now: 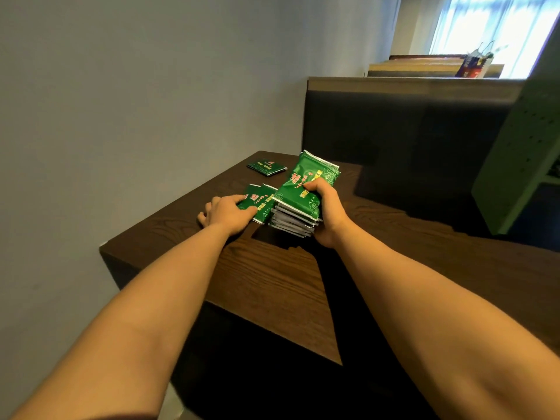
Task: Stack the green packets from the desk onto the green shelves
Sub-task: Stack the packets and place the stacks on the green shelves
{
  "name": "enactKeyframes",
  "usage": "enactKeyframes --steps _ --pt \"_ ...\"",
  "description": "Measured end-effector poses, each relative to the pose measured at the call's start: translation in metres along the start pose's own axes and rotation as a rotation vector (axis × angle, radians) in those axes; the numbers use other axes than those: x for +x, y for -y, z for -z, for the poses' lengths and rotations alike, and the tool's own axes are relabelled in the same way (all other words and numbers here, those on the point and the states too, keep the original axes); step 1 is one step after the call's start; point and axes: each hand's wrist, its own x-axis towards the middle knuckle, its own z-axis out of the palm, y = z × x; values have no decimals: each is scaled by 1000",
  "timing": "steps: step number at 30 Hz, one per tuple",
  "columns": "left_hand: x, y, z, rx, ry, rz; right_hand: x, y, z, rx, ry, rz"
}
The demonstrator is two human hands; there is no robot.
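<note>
Green shelf (515, 153) cut off, right edge. Packet stack (298, 194) clamped in curled right hand (327, 216); left hand (225, 213) pinching loose packet (262, 204).

The top of the stack of green packets (298, 190) gripped in my right hand (326, 215) bears big red characters and a pale line beside them, too blurred to read. The loose green packets (261, 204) my left hand (227, 212) pinches and the far packet (266, 167) carry the same print, equally illegible.
</note>
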Motion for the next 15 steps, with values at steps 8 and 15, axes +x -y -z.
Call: enactKeyframes --steps 8,15 --pt "-77 -45 -22 183 123 -249 -68 12 36 16 -55 36" --pt "-108 -70 -33 205 79 -394 -103 19 61 60 -91 54"
